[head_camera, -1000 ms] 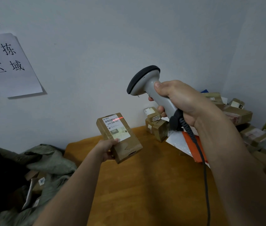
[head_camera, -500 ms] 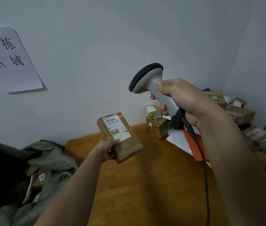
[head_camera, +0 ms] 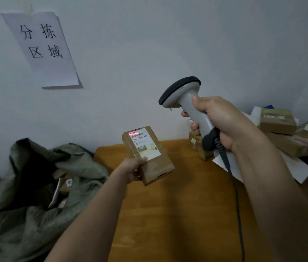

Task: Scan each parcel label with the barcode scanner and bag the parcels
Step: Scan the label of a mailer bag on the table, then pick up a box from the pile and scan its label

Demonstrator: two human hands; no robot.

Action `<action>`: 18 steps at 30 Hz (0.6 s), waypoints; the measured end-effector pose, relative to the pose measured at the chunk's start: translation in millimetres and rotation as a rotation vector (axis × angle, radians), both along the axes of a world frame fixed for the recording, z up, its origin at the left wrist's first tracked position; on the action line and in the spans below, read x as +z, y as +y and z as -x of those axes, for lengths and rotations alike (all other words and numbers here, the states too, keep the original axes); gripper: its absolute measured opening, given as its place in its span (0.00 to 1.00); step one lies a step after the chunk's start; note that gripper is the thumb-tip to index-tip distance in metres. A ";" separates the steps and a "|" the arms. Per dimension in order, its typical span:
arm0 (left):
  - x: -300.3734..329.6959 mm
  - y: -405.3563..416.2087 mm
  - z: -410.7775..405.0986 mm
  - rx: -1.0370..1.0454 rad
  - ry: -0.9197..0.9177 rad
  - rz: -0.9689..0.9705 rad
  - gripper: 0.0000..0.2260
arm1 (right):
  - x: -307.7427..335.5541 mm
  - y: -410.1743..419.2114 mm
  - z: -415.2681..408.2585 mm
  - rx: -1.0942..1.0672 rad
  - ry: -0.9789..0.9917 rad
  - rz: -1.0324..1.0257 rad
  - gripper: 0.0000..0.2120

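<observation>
My left hand (head_camera: 133, 168) grips a small brown cardboard parcel (head_camera: 153, 163) by its near left edge and holds it tilted above the wooden table (head_camera: 177, 214). Its white label (head_camera: 145, 143) faces up, and a red scan line lies across the barcode at the label's top. My right hand (head_camera: 219, 121) grips the handle of a grey barcode scanner (head_camera: 185, 99), raised to the right of the parcel with its dark head aimed down at the label. The scanner's black cable (head_camera: 238, 205) hangs down along my right forearm.
An open green sack (head_camera: 26, 186) holding several parcels slumps left of the table. A heap of brown parcels (head_camera: 289, 133) and white paper fills the table's right corner. A paper sign (head_camera: 43, 48) with handwritten characters is taped to the wall.
The red scan line has shifted from the label's right edge to its barcode on the left. My view turned left and tipped up, so the wall sign shows more fully.
</observation>
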State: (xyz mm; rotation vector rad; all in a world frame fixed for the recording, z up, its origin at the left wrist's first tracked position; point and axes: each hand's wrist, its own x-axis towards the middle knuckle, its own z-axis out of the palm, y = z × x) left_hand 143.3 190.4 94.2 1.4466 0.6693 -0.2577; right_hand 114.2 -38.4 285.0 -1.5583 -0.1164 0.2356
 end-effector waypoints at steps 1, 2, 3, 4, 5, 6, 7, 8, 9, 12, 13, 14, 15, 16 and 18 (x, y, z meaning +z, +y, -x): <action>-1.5 8.7 2.3 0.018 0.003 0.010 0.15 | -2.8 9.0 -1.5 0.005 0.045 -0.042 0.13; -3.4 18.8 4.8 0.040 0.005 0.023 0.17 | -6.1 18.8 -3.3 0.015 0.086 -0.079 0.14; -6.6 29.5 6.4 0.058 0.001 0.032 0.19 | -10.4 29.1 -5.1 0.026 0.114 -0.103 0.14; -9.6 40.7 8.5 0.085 -0.001 0.042 0.20 | -15.4 40.2 -6.8 0.030 0.129 -0.111 0.13; -14.7 53.9 9.3 0.132 -0.001 0.056 0.21 | -21.3 52.1 -8.6 0.027 0.134 -0.107 0.12; -18.4 67.7 11.8 0.199 -0.002 0.068 0.20 | -27.8 64.8 -10.3 0.018 0.138 -0.095 0.10; -23.2 84.6 14.9 0.281 -0.002 0.083 0.21 | -34.7 78.3 -12.1 0.006 0.146 -0.078 0.09; -28.6 103.8 18.4 0.383 -0.002 0.091 0.23 | -42.2 92.3 -14.2 -0.003 0.159 -0.063 0.09; -34.4 123.3 21.6 0.489 0.002 0.104 0.26 | -49.6 106.9 -16.3 -0.006 0.174 -0.052 0.09; -52.2 178.9 34.9 0.773 0.052 0.114 0.32 | -73.5 150.7 -20.5 -0.001 0.233 -0.034 0.09; -56.1 194.5 41.1 0.841 0.079 0.103 0.32 | -81.8 164.3 -20.7 0.001 0.253 -0.031 0.08; -63.3 210.6 45.6 0.899 0.112 0.075 0.31 | -90.2 177.0 -20.4 0.005 0.274 -0.027 0.08; -68.3 224.8 51.4 0.944 0.145 0.052 0.30 | -98.4 188.3 -19.8 0.008 0.294 -0.024 0.08; -72.8 237.9 55.4 0.982 0.168 0.044 0.30 | -106.5 198.2 -19.3 0.009 0.312 -0.021 0.09; -80.1 264.4 57.3 1.003 0.195 0.005 0.29 | -120.5 212.2 -18.5 0.004 0.339 -0.008 0.10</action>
